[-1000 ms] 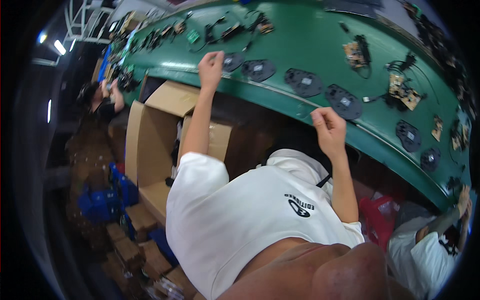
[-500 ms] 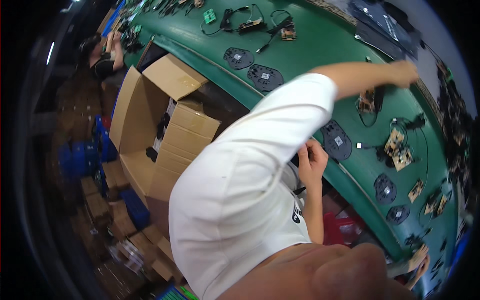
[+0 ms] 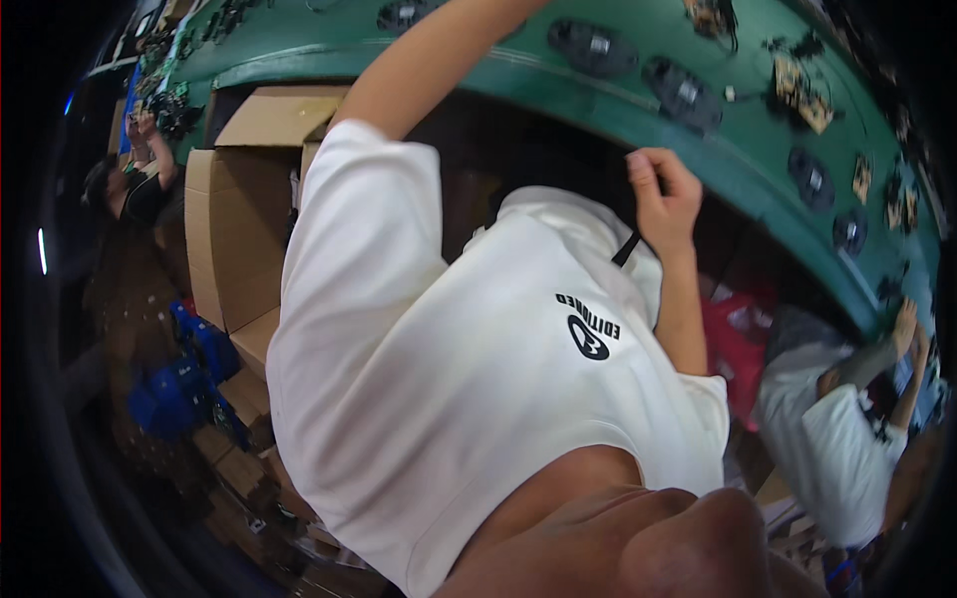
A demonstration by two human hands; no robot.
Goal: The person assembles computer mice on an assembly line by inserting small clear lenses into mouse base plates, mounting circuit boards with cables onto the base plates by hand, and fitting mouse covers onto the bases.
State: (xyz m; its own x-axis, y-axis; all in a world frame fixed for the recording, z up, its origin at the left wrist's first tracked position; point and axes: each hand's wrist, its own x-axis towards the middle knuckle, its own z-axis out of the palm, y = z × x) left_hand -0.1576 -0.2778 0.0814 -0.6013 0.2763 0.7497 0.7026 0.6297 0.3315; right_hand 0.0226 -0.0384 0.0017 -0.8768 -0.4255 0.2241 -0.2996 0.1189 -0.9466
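Observation:
My left forearm point(image 3: 439, 65) reaches up over the green bench point(image 3: 329, 48), and its hand lies beyond the upper edge of the picture. In front of my white shirt, just short of the bench edge, my right hand point(image 3: 666, 199) is closed with its fingers curled against the thumb. Whatever it may hold is hidden. The closest parts to it are two flat, dark, rounded plastic base plates, one point(image 3: 683, 92) above the hand and another point(image 3: 593, 48) further left. A black strap point(image 3: 626, 249) shows beside my right wrist.
An open cardboard box point(image 3: 234, 224) stands below the bench at left, near blue bins point(image 3: 169, 399). Wired circuit boards point(image 3: 800, 95) and more base plates point(image 3: 810, 179) lie along the bench at right. Co-workers sit at far left point(image 3: 130, 189) and lower right point(image 3: 832, 439).
My left arm has swung from the right side of the bench toward the upper left, taking its hand out of view. My right hand stays closed near the bench edge; the whole view has shifted.

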